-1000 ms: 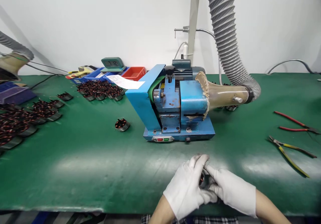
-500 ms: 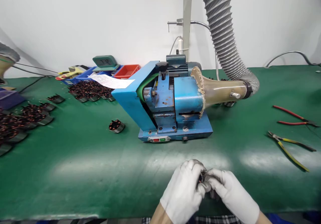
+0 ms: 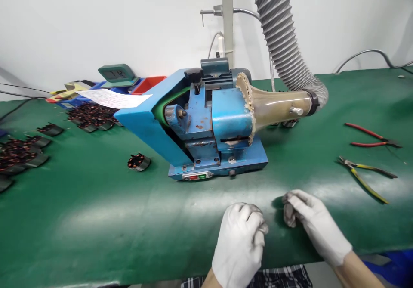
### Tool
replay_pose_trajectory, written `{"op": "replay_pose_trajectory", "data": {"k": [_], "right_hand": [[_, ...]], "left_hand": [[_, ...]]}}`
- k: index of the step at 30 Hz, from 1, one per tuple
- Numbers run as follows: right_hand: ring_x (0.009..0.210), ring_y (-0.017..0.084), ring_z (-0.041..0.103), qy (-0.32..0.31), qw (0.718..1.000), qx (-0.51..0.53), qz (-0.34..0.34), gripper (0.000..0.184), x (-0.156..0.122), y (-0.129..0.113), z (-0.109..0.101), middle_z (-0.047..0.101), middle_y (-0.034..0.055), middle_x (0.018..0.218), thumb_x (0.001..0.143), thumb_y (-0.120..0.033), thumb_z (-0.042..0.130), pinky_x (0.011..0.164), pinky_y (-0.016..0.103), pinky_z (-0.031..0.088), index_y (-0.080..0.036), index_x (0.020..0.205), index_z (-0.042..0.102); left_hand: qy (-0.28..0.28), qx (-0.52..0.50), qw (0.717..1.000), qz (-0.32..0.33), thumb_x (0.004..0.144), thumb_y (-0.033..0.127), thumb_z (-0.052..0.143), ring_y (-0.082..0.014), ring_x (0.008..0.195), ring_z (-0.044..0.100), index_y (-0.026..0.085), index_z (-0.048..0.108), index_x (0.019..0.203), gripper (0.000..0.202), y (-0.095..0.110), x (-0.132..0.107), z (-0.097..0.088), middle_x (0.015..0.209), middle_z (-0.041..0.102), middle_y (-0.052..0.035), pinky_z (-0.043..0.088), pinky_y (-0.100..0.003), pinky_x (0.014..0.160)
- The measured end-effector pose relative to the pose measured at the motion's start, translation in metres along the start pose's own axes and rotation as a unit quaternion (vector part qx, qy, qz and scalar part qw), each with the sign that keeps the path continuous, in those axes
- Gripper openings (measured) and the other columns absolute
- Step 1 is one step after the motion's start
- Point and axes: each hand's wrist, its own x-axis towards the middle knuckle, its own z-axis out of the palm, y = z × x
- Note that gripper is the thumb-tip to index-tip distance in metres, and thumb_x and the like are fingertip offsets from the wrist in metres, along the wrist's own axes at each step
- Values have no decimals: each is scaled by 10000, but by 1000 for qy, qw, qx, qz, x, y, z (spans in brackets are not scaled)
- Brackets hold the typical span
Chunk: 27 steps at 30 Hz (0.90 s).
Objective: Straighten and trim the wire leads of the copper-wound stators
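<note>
I have the left hand and right hand curled, apart, nearer than the blue machine; from here I can't tell whether either grasps anything.

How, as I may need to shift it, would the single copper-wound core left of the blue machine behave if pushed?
The copper-wound core would probably slide rather than roll, since it rests on its flat end. It may feel heavy for its size, given its metal wall and packed windings. The small points sticking up on top might bend if pressed.
</note>
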Motion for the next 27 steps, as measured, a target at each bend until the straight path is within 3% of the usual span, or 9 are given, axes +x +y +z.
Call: {"op": "replay_pose_trajectory", "data": {"k": [2,5,8,11,15,17,19,22,27], "right_hand": [[576,152,581,60,996,-37,-47,250,-1,0,-7,640,27,647,752,-424,580,556,248,469,-175,767,594],[855,203,620,13,972,-189,-136,196,-9,7,-1,679,63,930,744,-320,606,784,315,482,-204,895,652],[746,181,618,-8,936,-273,-223,109,-14,18,15,669,27,792,791,-239,531,716,310,490,-218,770,635],[626,168,602,76,897,-331,-283,156,-10,21,15,643,6,672,818,-211,490,615,295,480,-214,704,595],[673,170,609,187,829,-381,-364,70,-5,11,-8,661,20,753,835,-222,529,663,300,477,-211,806,593],[731,161,607,157,833,-365,-386,36,-9,5,-13,649,24,808,831,-191,552,697,282,484,-215,850,570],[847,164,595,81,836,-357,-408,110,-15,2,-9,627,40,902,838,-157,543,758,283,488,-219,928,548],[919,187,569,-21,797,-415,-438,167,-18,2,4,593,77,982,879,-123,438,780,323,491,-207,989,532],[644,168,551,-130,737,-488,-450,234,-5,4,12,578,51,746,883,-71,338,582,298,471,-168,816,540]], "left_hand": [[8,-2,1000,-4,703,31,411,-196,839,501,215,498,751,209,0,0,1,868,571,-17,399,-359,758],[21,3,1000,-6,708,45,415,-200,842,493,209,503,755,192,1,0,2,873,572,-19,398,-366,756],[33,13,999,-8,730,51,400,-203,852,487,209,510,780,199,3,-1,4,883,570,-21,397,-371,767],[28,14,999,-13,742,46,401,-199,857,484,208,505,772,194,4,-2,4,881,567,-16,392,-369,780],[32,2,999,-15,752,41,414,-193,857,486,208,497,769,187,5,-1,4,888,569,-7,382,-362,773],[36,-3,999,-19,753,37,426,-190,860,486,207,496,773,185,5,-1,4,888,569,-2,379,-361,778],[37,-3,999,-21,758,34,428,-189,870,487,208,498,788,189,4,-1,5,893,570,0,379,-362,788],[38,5,999,-20,767,43,418,-197,888,493,211,507,828,199,3,-2,7,916,574,-6,386,-375,803],[39,15,999,-13,752,54,396,-214,886,507,202,518,847,214,3,-2,8,911,577,-31,413,-403,804]]}}
